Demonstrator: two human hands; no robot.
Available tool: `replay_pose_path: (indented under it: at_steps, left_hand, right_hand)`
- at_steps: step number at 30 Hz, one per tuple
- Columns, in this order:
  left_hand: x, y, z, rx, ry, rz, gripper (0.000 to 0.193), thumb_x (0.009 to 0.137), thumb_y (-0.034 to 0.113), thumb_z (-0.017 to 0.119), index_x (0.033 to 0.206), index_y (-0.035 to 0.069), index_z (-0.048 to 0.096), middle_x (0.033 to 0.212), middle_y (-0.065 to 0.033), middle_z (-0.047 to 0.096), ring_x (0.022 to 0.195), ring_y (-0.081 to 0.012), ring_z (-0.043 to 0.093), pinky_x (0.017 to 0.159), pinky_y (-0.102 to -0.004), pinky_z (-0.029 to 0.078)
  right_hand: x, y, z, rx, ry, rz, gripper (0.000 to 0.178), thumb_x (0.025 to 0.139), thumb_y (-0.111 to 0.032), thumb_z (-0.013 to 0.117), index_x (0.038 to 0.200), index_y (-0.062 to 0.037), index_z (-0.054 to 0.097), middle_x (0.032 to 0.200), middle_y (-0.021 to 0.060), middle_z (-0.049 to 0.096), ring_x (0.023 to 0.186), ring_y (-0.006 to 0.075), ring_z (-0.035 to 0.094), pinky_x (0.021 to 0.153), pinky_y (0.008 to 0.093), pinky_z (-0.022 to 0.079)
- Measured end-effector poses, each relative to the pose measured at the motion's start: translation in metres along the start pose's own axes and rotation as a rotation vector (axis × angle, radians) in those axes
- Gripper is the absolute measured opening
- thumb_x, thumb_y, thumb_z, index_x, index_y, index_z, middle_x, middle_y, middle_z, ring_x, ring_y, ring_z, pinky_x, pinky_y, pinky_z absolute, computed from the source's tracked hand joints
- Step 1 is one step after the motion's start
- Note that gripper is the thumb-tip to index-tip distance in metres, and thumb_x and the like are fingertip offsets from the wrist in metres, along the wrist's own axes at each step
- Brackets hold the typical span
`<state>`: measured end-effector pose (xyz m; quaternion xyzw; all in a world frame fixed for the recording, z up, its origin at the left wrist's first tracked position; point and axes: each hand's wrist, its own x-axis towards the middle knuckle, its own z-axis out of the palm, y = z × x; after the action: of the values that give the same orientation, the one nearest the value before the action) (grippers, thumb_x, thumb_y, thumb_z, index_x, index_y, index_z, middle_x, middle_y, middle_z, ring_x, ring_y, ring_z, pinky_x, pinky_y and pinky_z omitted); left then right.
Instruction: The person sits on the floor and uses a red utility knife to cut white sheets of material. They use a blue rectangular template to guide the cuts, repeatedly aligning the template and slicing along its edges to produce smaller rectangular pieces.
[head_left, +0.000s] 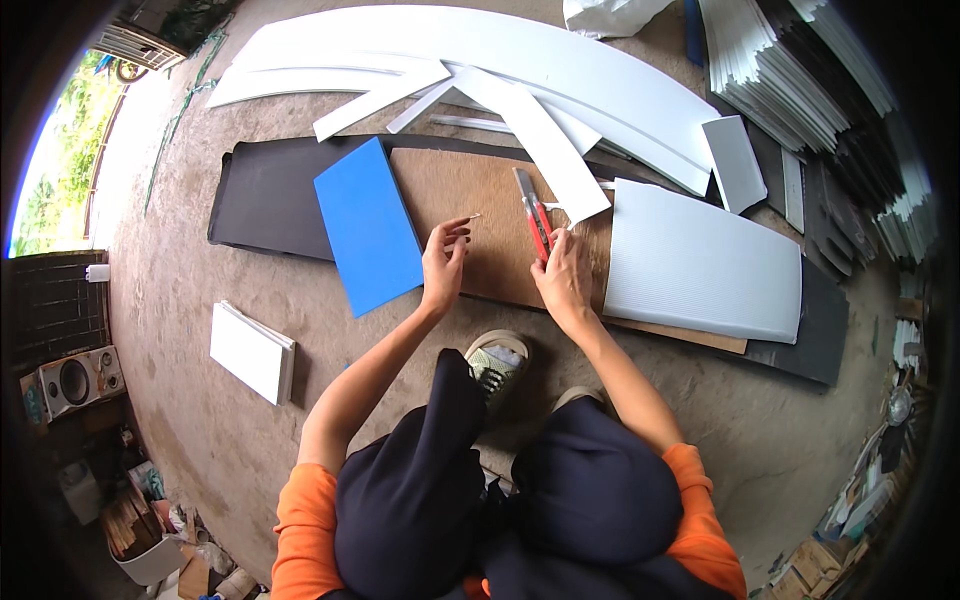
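My right hand (564, 282) is closed round the lower end of a red utility knife (534, 214), whose grey end points away from me over a brown wooden board (470, 180). My left hand (445, 262) hovers at the board's near left part, fingers curled. A tiny pale bit shows at its fingertips, too small to name. Left of that hand, a blue rectangular panel (370, 230) lies partly over a black sheet (270, 200). A white ribbed panel (705, 265) covers the board's right end. One white strip (545, 150) reaches onto the board near the knife.
Behind the board lie large curved white sheets (480, 40) and several loose strips. Small white panels (250, 352) are stacked on the concrete floor (210, 430) at left. More sheets (770, 80) stand piled at the far right. A speaker (80, 383) and clutter line the left wall.
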<state>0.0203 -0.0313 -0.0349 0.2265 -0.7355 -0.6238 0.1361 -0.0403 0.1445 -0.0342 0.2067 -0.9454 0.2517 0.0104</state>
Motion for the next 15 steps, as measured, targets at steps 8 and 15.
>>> replay_pose_path:
  at_steps: [8,15]
  left_hand:
    - [0.03,0.028,0.035,-0.286,-0.1,-0.149,0.028,0.09,0.008,0.042,0.117,0.004,0.044,0.107,-0.0127,0.052,0.093,-0.0181,0.055,0.081,-0.031,0.048]
    - [0.037,0.041,0.13,-0.144,-0.571,-0.302,0.059,0.086,0.014,0.054,0.134,0.013,0.021,0.119,-0.0232,0.041,0.093,-0.025,0.058,0.079,-0.0348,0.05]
  right_hand:
    - [-0.036,0.031,-0.064,0.302,-0.134,0.152,0.049,0.07,-0.008,0.06,0.113,0.0009,0.038,0.078,0.0216,0.057,0.069,0.0366,0.058,0.059,0.0427,0.046]
    - [-0.125,0.112,-0.12,0.635,0.193,0.517,0.041,0.073,-0.003,0.057,0.112,-0.0038,0.042,0.073,0.0051,0.051,0.059,0.0123,0.046,0.055,0.0271,0.04]
